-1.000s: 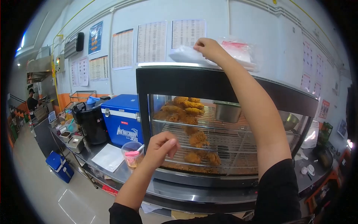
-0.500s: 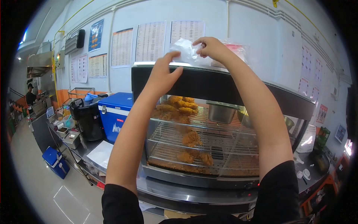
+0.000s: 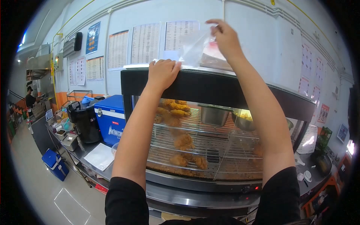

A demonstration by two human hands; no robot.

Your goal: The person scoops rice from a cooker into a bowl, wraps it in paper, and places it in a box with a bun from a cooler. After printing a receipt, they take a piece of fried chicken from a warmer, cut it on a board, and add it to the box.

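Observation:
My right hand is raised above a glass-fronted food warmer, its fingers closed on a thin translucent plastic bag. The bag slants down from those fingers to the warmer's top. My left hand lies over the top front edge, just left of the bag's lower end; its fingertips are partly hidden. Beside the bag, a clear packet with pink print rests on top. Behind the glass, fried chicken pieces sit on wire racks.
A metal pan and a bowl stand inside the warmer. To the left on the counter are a blue cooler box, a black pot-like container and white paper. Another cooler is on the floor. A person stands far left.
My right hand has risen and moved right, stretching the bag upward. My left hand has come down onto the warmer's top edge. The view has shifted slightly.

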